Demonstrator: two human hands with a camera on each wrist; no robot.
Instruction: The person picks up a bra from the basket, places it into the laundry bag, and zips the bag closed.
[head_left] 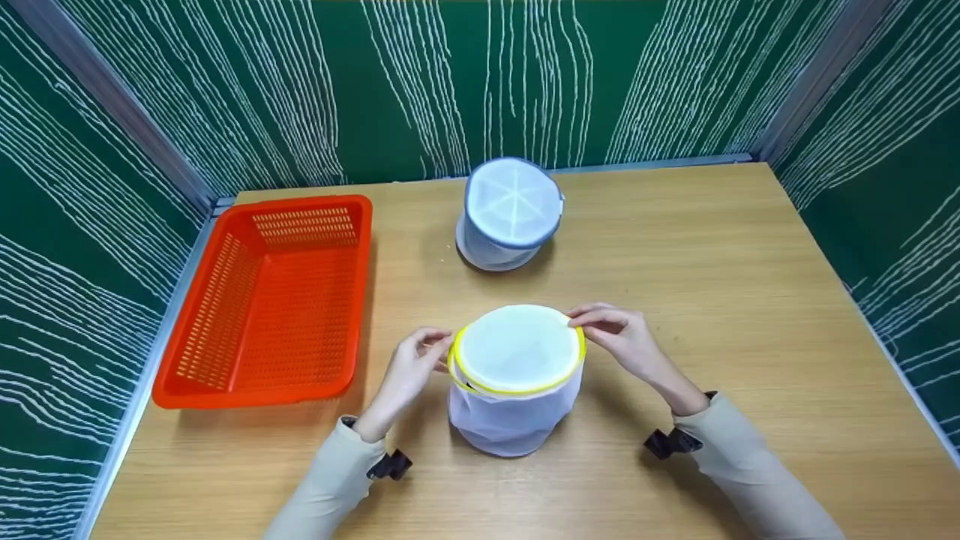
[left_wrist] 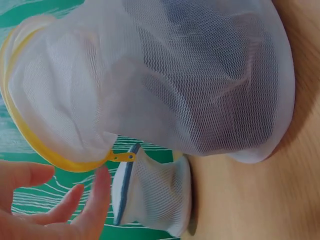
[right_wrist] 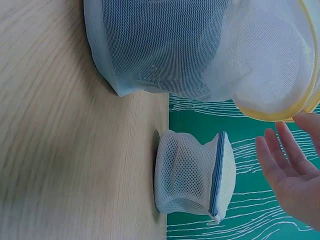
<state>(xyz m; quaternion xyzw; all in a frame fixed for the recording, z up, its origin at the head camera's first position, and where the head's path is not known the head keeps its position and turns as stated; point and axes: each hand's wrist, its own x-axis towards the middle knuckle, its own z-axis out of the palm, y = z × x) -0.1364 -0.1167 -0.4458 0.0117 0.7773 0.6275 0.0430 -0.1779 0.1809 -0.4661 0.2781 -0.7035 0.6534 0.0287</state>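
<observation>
A large white mesh laundry bag with a yellow zip rim stands upright near the table's front. Its round lid is on top, and a gap shows below the yellow edge at the left. My left hand pinches the rim's left side; in the left wrist view its other fingers are spread near a yellow zip pull. At the right side, my right hand pinches the rim between thumb and finger, the other fingers loose. Something dark shows through the mesh, its kind unclear.
A smaller mesh laundry bag with a blue zip rim stands behind the large one. To the left lies a red plastic basket with slotted walls. Green panels with white lines enclose the wooden table at the back and sides.
</observation>
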